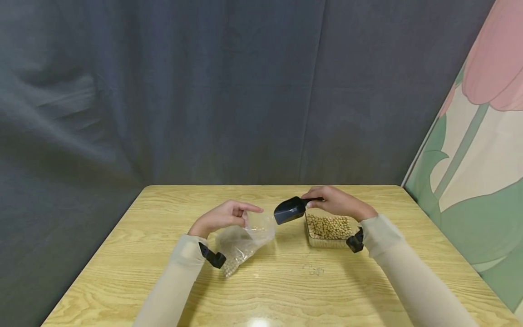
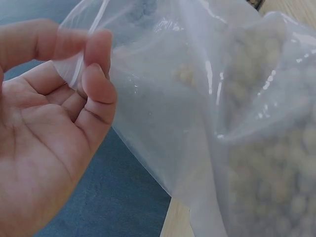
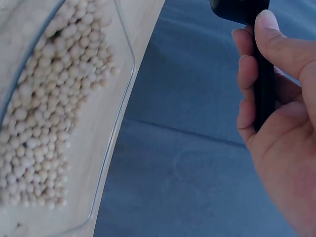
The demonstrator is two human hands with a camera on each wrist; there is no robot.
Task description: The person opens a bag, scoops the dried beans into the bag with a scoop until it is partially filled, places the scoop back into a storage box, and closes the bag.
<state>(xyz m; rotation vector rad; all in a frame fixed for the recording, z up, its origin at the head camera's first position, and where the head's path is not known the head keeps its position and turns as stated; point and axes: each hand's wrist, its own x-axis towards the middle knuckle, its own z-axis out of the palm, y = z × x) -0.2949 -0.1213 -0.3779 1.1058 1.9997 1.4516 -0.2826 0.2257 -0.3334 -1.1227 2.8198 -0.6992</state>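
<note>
A clear plastic bag (image 1: 241, 245) partly filled with soybeans stands slumped on the table, its mouth facing up and right. My left hand (image 1: 222, 215) pinches the bag's rim between thumb and fingers; in the left wrist view the hand (image 2: 54, 103) has the zip edge at its fingertips. My right hand (image 1: 337, 200) grips the handle of a black scoop (image 1: 291, 210), held in the air between the bag and a clear container. In the right wrist view the fingers of that hand (image 3: 281, 89) curl round the handle. Whether beans lie in the scoop cannot be told.
The clear rectangular container (image 1: 327, 243) of soybeans (image 1: 330, 227) sits on the wooden table (image 1: 269, 290) under my right forearm. A dark curtain (image 1: 229, 91) hangs behind the table's far edge. A flower-patterned panel (image 1: 482, 181) stands at the right.
</note>
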